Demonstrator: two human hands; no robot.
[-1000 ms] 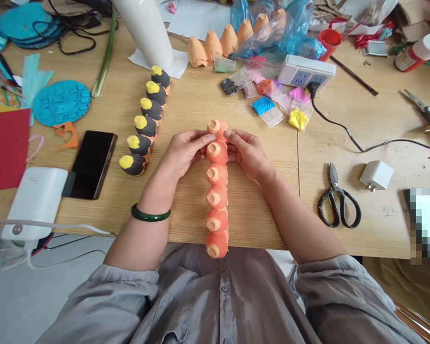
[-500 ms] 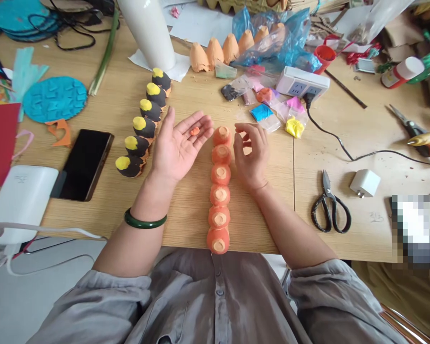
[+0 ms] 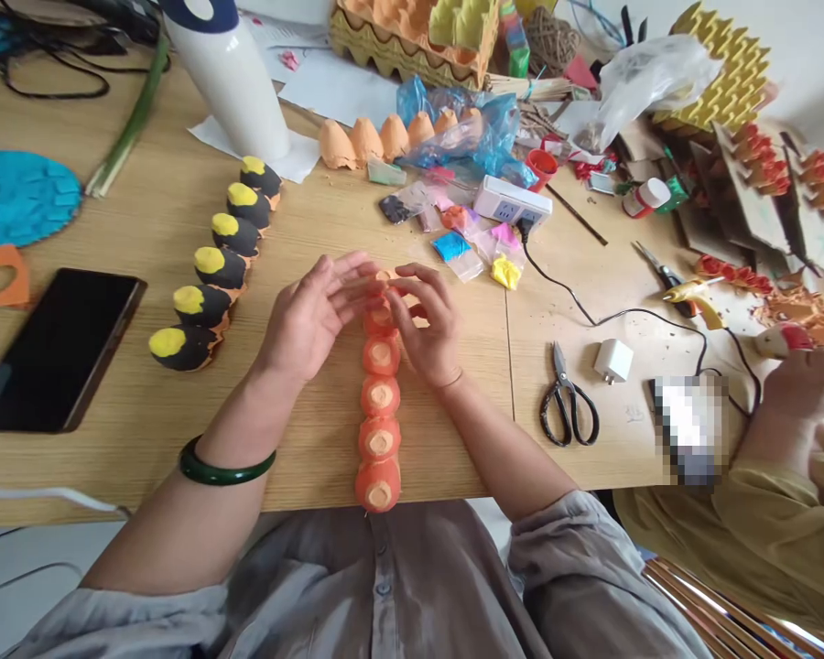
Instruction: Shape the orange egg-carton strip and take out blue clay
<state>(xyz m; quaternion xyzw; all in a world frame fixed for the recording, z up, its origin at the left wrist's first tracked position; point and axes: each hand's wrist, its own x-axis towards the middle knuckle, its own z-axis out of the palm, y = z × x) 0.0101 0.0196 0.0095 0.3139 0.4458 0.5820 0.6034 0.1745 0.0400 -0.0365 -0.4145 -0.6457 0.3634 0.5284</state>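
Pale wood-grained counter (image 3: pixel 486 352) spreads before you, its far side carrying stacked orange and yellow egg trays (image 3: pixel 412 57). From the front edge, a straight row of 6 orange-coated egg-carton cups with pale tips (image 3: pixel 367 398) runs away from you, its far end partly covered. Your left hand (image 3: pixel 300 316) is loosely released above that end, fingers extended; your right hand (image 3: pixel 429 325) meets it there, thumb and fingers curled, and you cannot tell whether it grasps anything. To your left stand 6 black egg-carton cups with yellow tips (image 3: pixel 230 270) and a black smartphone (image 3: pixel 59 348). To your right lie black-handled metal scissors (image 3: pixel 561 377) and a white cube-shaped plug adapter (image 3: pixel 613 359).
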